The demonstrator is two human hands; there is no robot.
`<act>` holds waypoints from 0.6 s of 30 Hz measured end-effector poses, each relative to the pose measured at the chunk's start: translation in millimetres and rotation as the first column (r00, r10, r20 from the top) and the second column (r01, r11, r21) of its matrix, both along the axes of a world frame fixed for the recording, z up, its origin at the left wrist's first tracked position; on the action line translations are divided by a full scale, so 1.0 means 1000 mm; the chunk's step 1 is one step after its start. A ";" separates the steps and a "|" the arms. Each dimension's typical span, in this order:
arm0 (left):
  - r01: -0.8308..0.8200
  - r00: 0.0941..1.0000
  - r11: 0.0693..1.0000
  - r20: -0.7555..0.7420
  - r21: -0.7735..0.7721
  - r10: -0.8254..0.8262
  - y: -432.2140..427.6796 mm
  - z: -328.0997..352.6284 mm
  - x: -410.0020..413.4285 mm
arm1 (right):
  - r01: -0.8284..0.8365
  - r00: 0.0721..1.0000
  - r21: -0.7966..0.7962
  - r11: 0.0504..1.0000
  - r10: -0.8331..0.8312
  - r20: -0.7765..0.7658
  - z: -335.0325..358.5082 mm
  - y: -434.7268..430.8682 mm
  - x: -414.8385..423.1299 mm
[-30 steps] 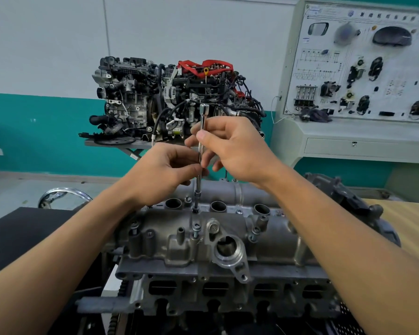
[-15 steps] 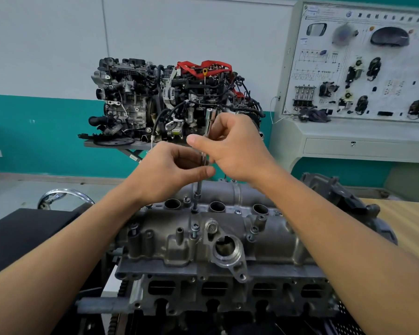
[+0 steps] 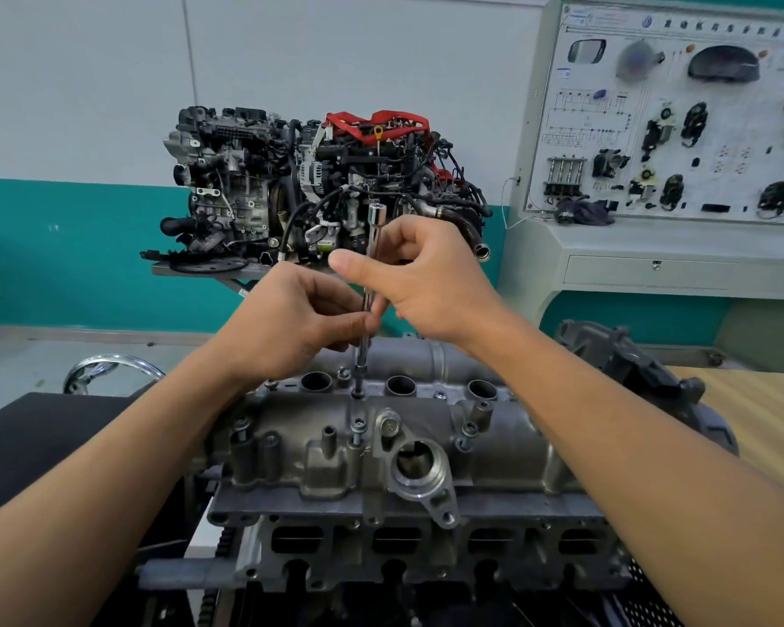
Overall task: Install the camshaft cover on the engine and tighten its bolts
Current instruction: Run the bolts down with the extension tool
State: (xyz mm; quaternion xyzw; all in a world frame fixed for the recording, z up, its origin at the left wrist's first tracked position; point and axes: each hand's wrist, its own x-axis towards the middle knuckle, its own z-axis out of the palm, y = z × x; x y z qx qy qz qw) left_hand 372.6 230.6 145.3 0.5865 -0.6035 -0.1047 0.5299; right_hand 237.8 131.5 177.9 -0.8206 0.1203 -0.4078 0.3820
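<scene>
I had both hands on the upright extension bar (image 3: pixel 372 246): left hand (image 3: pixel 290 323) pinching it low, right hand (image 3: pixel 431 282) curled round it higher, tip on a bolt (image 3: pixel 358 393) of the camshaft cover (image 3: pixel 381 450), which sat on the engine. Behind stood a second engine (image 3: pixel 318 187), a display board (image 3: pixel 670 129) and a teal-banded wall (image 3: pixel 64 242).

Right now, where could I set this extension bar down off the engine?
Bare: the black surface on your left, between the chrome ring and the camshaft cover; the striped yellow tabletop on your right, beyond the dark casting. Crowded: the cover's top, full of bolts and bores, with your left hand and right hand gripping the extension bar above it.
</scene>
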 end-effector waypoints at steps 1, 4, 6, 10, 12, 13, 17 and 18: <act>0.025 1.000 1.000 -0.014 0.018 -0.024 0.001 -0.001 0.000 | -0.056 0.998 0.028 0.998 0.057 -0.017 0.001 0.000 -0.001; 0.077 0.997 0.994 -0.002 0.081 -0.077 0.002 -0.002 0.000 | -0.131 0.988 0.018 0.991 0.132 -0.084 0.002 -0.003 -0.003; 0.065 0.997 0.994 0.027 0.091 -0.068 0.001 -0.002 0.000 | -0.112 0.990 -0.009 0.994 0.111 -0.085 0.000 -0.004 -0.002; -0.043 0.990 0.982 0.143 0.181 0.017 -0.002 -0.002 0.001 | -0.061 0.998 -0.089 0.994 0.058 -0.032 -0.003 -0.003 0.004; -0.108 0.972 0.971 0.226 0.212 0.059 -0.002 -0.002 0.000 | -0.031 0.999 -0.140 0.990 0.032 0.003 -0.006 -0.003 0.006; -0.128 0.966 0.968 0.249 0.216 0.072 -0.002 -0.002 -0.001 | -0.015 1.000 -0.154 0.988 0.019 0.024 -0.007 -0.002 0.007; -0.123 0.963 0.970 0.260 0.210 0.065 0.000 -0.002 -0.001 | 0.047 0.994 -0.169 0.984 -0.030 0.105 -0.012 0.004 0.011; -0.124 0.963 0.970 0.262 0.209 0.067 0.000 -0.003 -0.001 | 0.059 0.992 -0.169 0.984 -0.040 0.117 -0.012 0.005 0.012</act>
